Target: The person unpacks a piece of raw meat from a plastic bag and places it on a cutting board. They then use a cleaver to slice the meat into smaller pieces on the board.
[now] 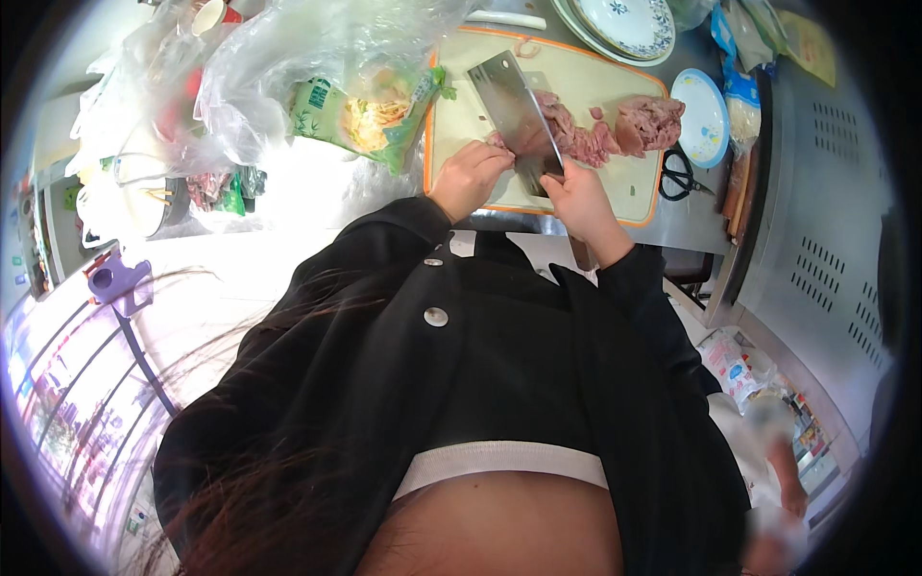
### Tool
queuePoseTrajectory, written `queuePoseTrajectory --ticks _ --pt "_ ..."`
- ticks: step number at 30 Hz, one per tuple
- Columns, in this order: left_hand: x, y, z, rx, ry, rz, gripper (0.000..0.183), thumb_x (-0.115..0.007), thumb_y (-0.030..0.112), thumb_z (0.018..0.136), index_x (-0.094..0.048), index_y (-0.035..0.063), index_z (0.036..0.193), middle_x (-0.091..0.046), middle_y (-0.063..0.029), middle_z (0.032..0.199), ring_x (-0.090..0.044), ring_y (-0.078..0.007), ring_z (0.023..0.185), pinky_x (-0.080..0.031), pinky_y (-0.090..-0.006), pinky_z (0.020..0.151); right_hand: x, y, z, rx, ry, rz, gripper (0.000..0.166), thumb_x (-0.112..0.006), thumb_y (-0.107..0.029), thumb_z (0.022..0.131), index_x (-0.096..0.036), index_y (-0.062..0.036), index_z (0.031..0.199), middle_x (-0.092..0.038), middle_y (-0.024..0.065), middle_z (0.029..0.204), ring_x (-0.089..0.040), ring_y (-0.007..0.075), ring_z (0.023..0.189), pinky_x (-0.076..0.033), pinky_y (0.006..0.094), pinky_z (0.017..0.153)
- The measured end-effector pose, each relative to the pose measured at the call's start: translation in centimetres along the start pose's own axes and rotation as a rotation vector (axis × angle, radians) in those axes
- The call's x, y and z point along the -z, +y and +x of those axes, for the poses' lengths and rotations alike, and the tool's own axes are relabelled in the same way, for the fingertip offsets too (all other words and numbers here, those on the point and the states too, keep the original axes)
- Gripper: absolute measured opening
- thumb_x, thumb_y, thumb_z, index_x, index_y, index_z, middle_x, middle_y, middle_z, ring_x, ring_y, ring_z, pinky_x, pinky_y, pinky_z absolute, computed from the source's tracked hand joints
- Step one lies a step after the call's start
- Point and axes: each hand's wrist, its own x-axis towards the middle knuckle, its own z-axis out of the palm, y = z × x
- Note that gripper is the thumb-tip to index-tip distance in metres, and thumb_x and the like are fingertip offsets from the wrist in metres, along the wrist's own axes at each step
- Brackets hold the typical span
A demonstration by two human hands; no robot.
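Note:
My right hand (580, 198) grips a broad metal cleaver (508, 93) near its handle, the blade tilted up to the left over a cream cutting board (468, 65) with an orange rim. Fingers of my left hand (472, 173) are bent down at the left side of the blade, on a small piece of meat (495, 140) partly hidden by them. Sliced and torn pink meat (576, 137) lies just right of the blade. Farther right on the board sits a larger chunk of meat (648, 124). Small scraps are scattered on the board.
Right of the board are black-handled scissors (676, 176) and a light blue-rimmed plate (699, 119). Stacked patterned dishes (627, 25) stand behind it. To the left lie a green food packet (360, 119) and clear plastic bags (266, 65). A metal cabinet (828, 194) stands at the far right.

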Motion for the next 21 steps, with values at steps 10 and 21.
queuePoseTrajectory --ticks 10,21 --pt "-1.2 0.3 -0.2 0.043 -0.003 0.070 0.018 -0.069 0.002 0.069 -0.067 0.0055 0.086 -0.062 -0.0041 0.082 -0.060 -0.0217 0.076 -0.051 -0.0312 0.067 -0.1 -2.0 -2.3 0.142 0.152 -0.355 0.016 -0.058 -0.012 0.084 -0.055 0.0008 0.094 -0.059 0.0207 0.066 -0.058 0.0402 0.062 -0.045 0.0450 0.055" --pt "-1.0 -0.4 0.0 0.030 -0.006 0.022 0.010 -0.070 0.007 0.071 -0.066 0.0052 0.080 -0.060 -0.0035 0.080 -0.059 -0.0211 0.077 -0.050 -0.0305 0.067 -0.8 -1.5 -1.7 0.006 0.046 -0.453 0.019 -0.057 -0.015 0.083 -0.052 0.0022 0.087 -0.059 0.0245 0.068 -0.059 0.0430 0.067 -0.047 0.0508 0.062"
